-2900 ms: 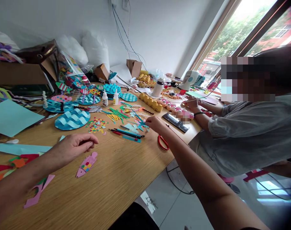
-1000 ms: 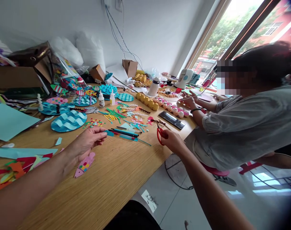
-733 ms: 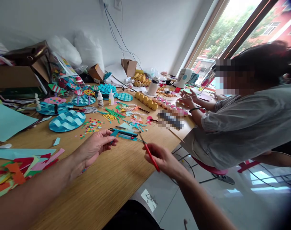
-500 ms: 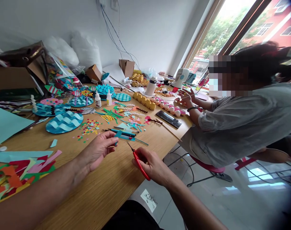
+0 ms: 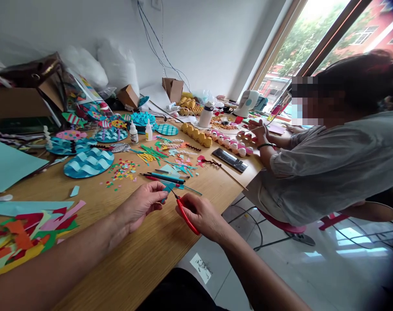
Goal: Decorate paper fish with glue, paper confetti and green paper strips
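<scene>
Between thumb and fingers, my left hand (image 5: 150, 199) pinches a small piece of blue paper (image 5: 167, 187) above the table. My right hand (image 5: 203, 214) is closed around red-handled scissors (image 5: 185, 217). Their dark, thin blades point up and left and meet the edge of the blue paper; whether they are cutting into it I cannot tell. Just beyond both hands lie several pens (image 5: 166, 177) and thin blue strips. Small coloured paper dots (image 5: 122, 169) are scattered to the left of them.
Paper scraps (image 5: 24, 235) pile up at the left, near blue wavy discs (image 5: 89, 163). Two glue bottles (image 5: 133, 133), a yellow egg-carton strip (image 5: 196, 135) and a phone (image 5: 229, 160) lie farther back. A person in a grey shirt (image 5: 339, 151) sits at the right, hands over pink egg-carton pieces.
My right hand has brought the scissors up and left, so their tips now meet the blue paper. My left hand has shifted slightly right, still holding the paper.
</scene>
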Tool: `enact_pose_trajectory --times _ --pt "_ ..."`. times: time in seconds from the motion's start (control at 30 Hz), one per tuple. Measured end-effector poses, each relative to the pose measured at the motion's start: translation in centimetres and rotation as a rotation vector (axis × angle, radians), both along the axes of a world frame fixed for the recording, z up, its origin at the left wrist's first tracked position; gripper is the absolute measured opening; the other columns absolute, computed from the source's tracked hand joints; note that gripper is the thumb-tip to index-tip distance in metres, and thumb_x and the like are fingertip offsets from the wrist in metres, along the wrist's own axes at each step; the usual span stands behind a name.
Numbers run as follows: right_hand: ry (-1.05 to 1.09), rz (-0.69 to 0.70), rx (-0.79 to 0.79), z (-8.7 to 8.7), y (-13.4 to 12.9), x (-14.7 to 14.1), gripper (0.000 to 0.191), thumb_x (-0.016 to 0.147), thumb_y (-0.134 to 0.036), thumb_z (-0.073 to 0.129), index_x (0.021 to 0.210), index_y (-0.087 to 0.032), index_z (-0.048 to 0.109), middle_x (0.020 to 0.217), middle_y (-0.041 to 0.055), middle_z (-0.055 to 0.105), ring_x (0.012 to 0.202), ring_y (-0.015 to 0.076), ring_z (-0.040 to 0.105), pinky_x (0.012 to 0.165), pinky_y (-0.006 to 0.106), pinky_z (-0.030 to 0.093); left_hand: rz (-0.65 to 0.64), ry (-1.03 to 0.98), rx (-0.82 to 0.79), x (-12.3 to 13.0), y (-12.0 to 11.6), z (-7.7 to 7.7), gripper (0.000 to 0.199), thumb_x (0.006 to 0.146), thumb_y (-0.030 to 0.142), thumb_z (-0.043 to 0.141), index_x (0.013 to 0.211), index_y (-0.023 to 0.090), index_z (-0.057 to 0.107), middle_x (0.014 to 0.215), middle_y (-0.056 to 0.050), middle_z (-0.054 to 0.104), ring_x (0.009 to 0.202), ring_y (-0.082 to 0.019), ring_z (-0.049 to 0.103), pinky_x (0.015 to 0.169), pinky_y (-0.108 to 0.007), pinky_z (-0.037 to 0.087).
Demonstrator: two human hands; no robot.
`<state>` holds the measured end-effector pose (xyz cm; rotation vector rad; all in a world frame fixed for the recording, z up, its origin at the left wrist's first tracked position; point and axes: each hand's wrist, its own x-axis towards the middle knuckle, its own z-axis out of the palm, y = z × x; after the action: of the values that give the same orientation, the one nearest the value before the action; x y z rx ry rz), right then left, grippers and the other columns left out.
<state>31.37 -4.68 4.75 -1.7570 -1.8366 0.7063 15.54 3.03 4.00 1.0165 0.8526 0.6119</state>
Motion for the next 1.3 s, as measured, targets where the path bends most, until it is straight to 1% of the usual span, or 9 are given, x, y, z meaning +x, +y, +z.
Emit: enact_pose_trajectory --times 0.2,0.43,0.53,0.73,0.97,1.17,1.3 --pt "-0.040 0.002 0.017 -0.4 0.0 0.0 0.027 0.084 -0.035 0.043 0.070 -0.016 0.055 0.058 -0.0015 0.052 0.052 0.0080 0.040 0.048 0.021 0.026 -0.001 0.031 -0.009 0.1 -0.2 0.0 0.021 0.057 0.024 0.072 0.069 0.016 0.056 0.064 0.004 0.053 0.056 -0.006 0.048 0.052 -0.018 0.038" --pt "-0.072 0.007 0.017 -1.2 0.3 0.5 0.025 0.084 -0.033 0.044 0.069 -0.016 0.056 0.057 -0.0018 0.052 0.051 0.0079 0.040 0.048 0.021 0.026 0.002 0.041 -0.029 0.1 0.0 -0.6 0.020 0.059 0.022 0.072 0.070 0.015 0.056 0.062 0.004 0.054 0.053 -0.006 0.048 0.051 -0.017 0.037" --pt "-0.085 0.010 -0.007 -0.9 0.2 0.6 0.027 0.084 -0.035 0.043 0.067 -0.017 0.053 0.057 -0.0020 0.051 0.051 0.0079 0.039 0.048 0.021 0.026 0.020 0.036 -0.023 -0.1 0.2 -0.6 0.019 0.060 0.018 0.070 0.073 0.014 0.057 0.066 0.003 0.055 0.056 -0.005 0.050 0.052 -0.016 0.039" --pt "-0.105 0.043 -0.020 0.0 -0.3 0.8 0.020 0.084 -0.035 0.043 0.075 -0.018 0.050 0.064 -0.0009 0.054 0.056 0.0089 0.043 0.051 0.021 0.028 0.096 0.024 -0.004 -0.1 0.5 -0.3 0.021 0.059 0.017 0.071 0.073 0.015 0.055 0.066 0.004 0.054 0.055 -0.005 0.052 0.051 -0.016 0.038" --pt "-0.094 0.044 -0.030 0.1 0.3 0.5 0.023 0.084 -0.036 0.043 0.072 -0.017 0.051 0.062 -0.0014 0.053 0.054 0.0083 0.042 0.050 0.021 0.027 0.067 0.002 0.004 0.3 0.2 -0.2 0.023 0.058 0.019 0.072 0.068 0.015 0.052 0.063 0.005 0.052 0.055 -0.005 0.051 0.051 -0.016 0.038" --pt "-0.108 0.057 0.019 -0.7 0.6 0.9 0.025 0.085 -0.035 0.044 0.070 -0.017 0.054 0.060 -0.0019 0.052 0.053 0.0076 0.040 0.049 0.021 0.026 0.071 0.029 0.003 0.6 0.2 -0.3 0.022 0.057 0.019 0.072 0.067 0.016 0.053 0.064 0.005 0.053 0.055 -0.006 0.051 0.052 -0.017 0.039" --pt "-0.140 0.060 0.021 -1.3 0.7 1.2 0.028 0.085 -0.037 0.044 0.067 -0.017 0.053 0.058 -0.0019 0.052 0.051 0.0075 0.039 0.049 0.020 0.025 0.040 0.054 0.055 0.8 0.6 -0.8 0.023 0.057 0.021 0.072 0.068 0.016 0.052 0.063 0.005 0.053 0.054 -0.006 0.051 0.051 -0.017 0.039"
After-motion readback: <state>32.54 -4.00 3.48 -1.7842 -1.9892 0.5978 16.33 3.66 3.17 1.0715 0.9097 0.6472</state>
